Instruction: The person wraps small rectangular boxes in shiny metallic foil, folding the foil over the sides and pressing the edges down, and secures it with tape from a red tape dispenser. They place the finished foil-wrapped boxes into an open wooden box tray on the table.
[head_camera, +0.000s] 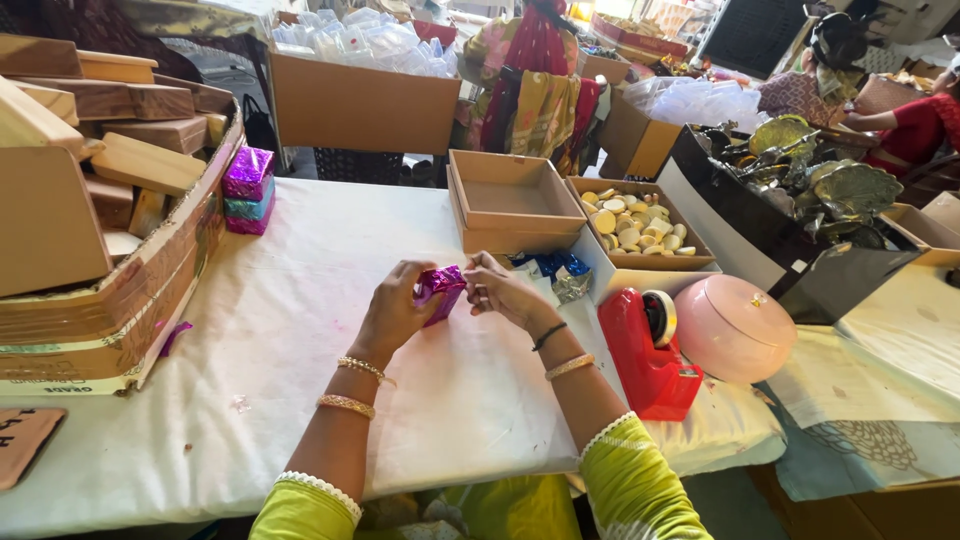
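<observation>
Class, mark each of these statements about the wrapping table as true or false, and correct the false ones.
1. Both hands hold a small block wrapped in shiny magenta foil. True: the left hand and right hand both grip it.
2. The red tape dispenser stands to the left of the hands. False: it stands to their right.
3. A round pink lidded container sits beside the dispenser. True.
4. The open cardboard box of pale round discs is empty. False: it holds many discs.
5. Foil-wrapped blocks are stacked at the table's far left. True.

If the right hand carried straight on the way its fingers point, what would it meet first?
The right hand points left at the pink foil packet, which its fingers already touch; the left hand is just beyond.
</observation>
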